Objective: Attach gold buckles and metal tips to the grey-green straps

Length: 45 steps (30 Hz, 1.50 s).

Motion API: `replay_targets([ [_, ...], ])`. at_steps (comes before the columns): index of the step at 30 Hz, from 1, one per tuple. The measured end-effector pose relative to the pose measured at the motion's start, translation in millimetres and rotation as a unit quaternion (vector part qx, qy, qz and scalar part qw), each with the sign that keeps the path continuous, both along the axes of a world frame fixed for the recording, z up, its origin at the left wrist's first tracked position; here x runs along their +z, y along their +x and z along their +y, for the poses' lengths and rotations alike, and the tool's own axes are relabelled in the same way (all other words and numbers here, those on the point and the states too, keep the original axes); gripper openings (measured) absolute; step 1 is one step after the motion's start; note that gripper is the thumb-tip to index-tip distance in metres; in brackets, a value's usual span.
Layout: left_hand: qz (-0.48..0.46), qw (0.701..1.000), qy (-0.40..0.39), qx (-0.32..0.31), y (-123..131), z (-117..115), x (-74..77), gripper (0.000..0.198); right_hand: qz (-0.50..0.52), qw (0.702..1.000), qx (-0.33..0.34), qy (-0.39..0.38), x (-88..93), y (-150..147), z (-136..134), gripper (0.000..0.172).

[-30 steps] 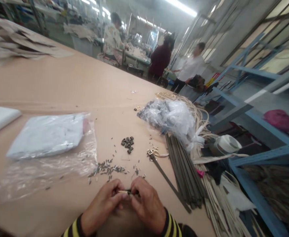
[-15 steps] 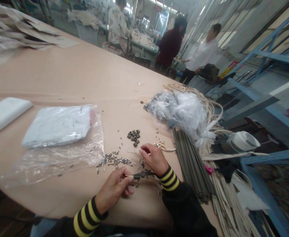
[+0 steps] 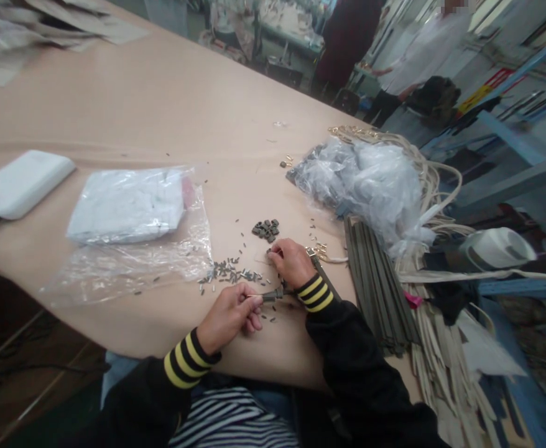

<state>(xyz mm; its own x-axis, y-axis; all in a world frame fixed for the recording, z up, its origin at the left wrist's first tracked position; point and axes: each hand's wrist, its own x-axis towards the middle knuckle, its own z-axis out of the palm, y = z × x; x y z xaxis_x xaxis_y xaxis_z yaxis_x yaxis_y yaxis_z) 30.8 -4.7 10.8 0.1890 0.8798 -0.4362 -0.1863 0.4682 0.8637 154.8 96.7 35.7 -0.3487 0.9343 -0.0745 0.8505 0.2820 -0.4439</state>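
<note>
My left hand point(image 3: 235, 316) pinches the end of a dark grey-green strap point(image 3: 271, 297) just above the table. That strap runs toward my right wrist, where the sleeve hides part of it. My right hand point(image 3: 294, 264) has its thumb and forefinger closed at a small dark piece, too small to make out well. Beyond those fingertips lies a small pile of dark loops point(image 3: 265, 230). Many tiny dark and metallic pieces point(image 3: 229, 270) are scattered between the pile and my left hand. A gold-coloured buckle point(image 3: 311, 252) shows by my right hand.
On the left lie a clear plastic bag with white contents point(image 3: 126, 205) and a white power bank point(image 3: 25, 183). To the right are a bundle of dark strips point(image 3: 379, 286), a crumpled plastic bag point(image 3: 366, 174) and pale cords point(image 3: 450, 186). People stand beyond the table.
My view has tilted down, so the table things sit higher in the picture. My right fingertips have closed nearer the pile of loops. My left hand still holds the strap.
</note>
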Motion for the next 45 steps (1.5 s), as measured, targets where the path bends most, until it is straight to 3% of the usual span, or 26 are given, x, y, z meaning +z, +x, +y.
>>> replay_targets([
  [6, 0.005, 1.0, 0.007, 0.017, 0.2, -0.8, -0.9, 0.027, 0.213, 0.976, 0.007, -0.05, 17.7, 24.2, -47.8, 0.008],
  [12, 0.045, 0.998, 0.044, 0.021, 4.7, -4.1, -2.0, 0.023, 0.28, 0.947, -0.076, -0.14, 7.6, 33.0, -82.7, 0.012],
  [24, 0.009, 0.997, 0.076, 0.032, 3.9, -10.1, -4.4, 0.025, 0.293, 0.936, -0.106, -0.166, -1.0, 26.0, -83.0, 0.015],
  [29, -0.012, 0.996, 0.076, 0.037, 3.6, -9.8, -3.2, 0.027, 0.355, 0.909, -0.096, -0.196, -3.4, 19.7, -85.6, 0.016],
  [35, -0.065, 0.996, 0.037, 0.04, -2.1, -8.8, -4.7, 0.029, 0.434, 0.848, -0.108, -0.283, -0.9, 17.5, -83.4, 0.024],
  [37, -0.078, 0.996, 0.028, 0.041, -3.3, -9.2, -5.4, 0.03, 0.437, 0.841, -0.111, -0.301, -0.3, 18.6, -82.9, 0.025],
  [39, -0.075, 0.996, 0.025, 0.039, -3.4, -9.6, -4.8, 0.03, 0.426, 0.847, -0.105, -0.301, 0.1, 19.6, -82.8, 0.024],
  [45, -0.04, 0.998, 0.049, 0.011, -2.6, -10.1, -0.1, 0.028, 0.324, 0.923, -0.034, -0.205, 3.6, 21.7, -81.8, 0.01],
])
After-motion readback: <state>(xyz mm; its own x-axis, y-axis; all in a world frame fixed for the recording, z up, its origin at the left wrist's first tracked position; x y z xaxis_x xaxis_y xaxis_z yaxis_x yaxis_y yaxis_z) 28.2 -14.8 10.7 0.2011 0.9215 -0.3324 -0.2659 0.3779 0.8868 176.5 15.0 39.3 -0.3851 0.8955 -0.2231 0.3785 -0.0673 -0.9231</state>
